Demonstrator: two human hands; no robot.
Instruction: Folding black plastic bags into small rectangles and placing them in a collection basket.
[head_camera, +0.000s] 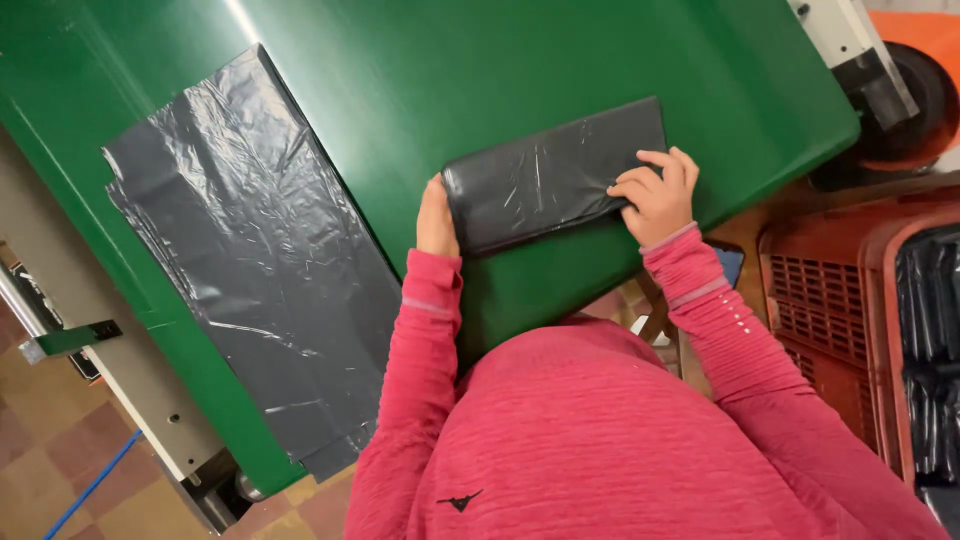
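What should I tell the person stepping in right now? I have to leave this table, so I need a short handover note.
Left hand: flat against the left end of the folded black bag, steadying it.
Right hand: fingers pressing down on the bag's right end.
The folded bag lies on the green table, near its edge in front of the person.
A second black bag lies spread flat and unfolded on the table to the left.
A red crate at right holds more black plastic.
Done: one bag folded into a compact rectangle.
Left: the flat bag is not yet folded.
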